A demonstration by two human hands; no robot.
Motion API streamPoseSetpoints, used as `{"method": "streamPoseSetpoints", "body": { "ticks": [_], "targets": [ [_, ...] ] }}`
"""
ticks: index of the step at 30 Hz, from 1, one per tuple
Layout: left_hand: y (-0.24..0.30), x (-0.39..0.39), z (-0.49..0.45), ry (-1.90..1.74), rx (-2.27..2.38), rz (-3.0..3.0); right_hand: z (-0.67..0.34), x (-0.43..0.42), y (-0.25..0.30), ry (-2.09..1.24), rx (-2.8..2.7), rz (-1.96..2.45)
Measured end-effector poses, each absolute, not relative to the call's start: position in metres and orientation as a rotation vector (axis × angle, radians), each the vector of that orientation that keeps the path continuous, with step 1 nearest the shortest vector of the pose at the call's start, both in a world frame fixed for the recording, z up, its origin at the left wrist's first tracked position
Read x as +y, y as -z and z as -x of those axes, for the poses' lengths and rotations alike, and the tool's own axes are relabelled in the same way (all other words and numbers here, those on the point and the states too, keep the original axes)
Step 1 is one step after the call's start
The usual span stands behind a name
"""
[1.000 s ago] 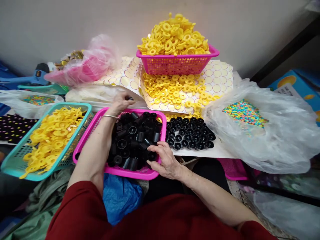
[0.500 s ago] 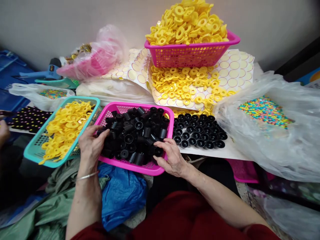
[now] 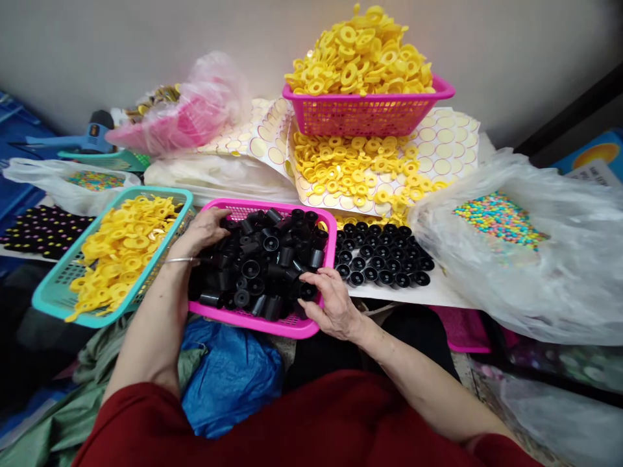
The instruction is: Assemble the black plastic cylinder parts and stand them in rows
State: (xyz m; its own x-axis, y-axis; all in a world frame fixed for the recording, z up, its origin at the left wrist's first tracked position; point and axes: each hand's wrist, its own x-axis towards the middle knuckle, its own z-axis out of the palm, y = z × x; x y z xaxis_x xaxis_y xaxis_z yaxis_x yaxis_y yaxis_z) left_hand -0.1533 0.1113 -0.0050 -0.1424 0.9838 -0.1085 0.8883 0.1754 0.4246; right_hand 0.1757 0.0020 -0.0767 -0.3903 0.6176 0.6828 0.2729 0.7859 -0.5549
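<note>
Right hand (image 3: 333, 301) overlaps pink mesh basket (image 3: 243, 318) at right, perhaps steadying it; left hand (image 3: 204, 228) curls near black cups (image 3: 271, 244) (both grips unclear).

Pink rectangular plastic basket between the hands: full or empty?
Well filled, not empty: loose black plastic cylinders lie heaped across the pink basket, hiding most of its floor.

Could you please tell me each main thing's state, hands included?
Lower pink mesh plastic basket, filled with jumbled black plastic cylinders.
Upper pink mesh plastic basket, heaped above its rim.
Turquoise plastic basket, partly filled with yellow plastic pieces.
Black round plastic cups, open ends up.
Left hand, over lower basket, grip unclear.
Right hand, curved around one cylinder.
</note>
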Motion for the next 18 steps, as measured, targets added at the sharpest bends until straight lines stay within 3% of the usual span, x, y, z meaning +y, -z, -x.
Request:
{"method": "streamPoseSetpoints", "body": {
  "ticks": [4,11,18],
  "targets": [
    [0.013,0.121,0.155,-0.361,2.042,-1.67,-0.176,0.002,0.077,-0.44,-1.997,0.677],
    [-0.005,0.093,0.155,-1.088,1.666,-0.988,-0.176,0.002,0.078,-0.44,-1.981,0.67],
    [-0.012,0.091,0.153,-1.074,1.555,-0.923,-0.177,0.002,0.078,-0.46,-1.99,0.663]
  ]
}}
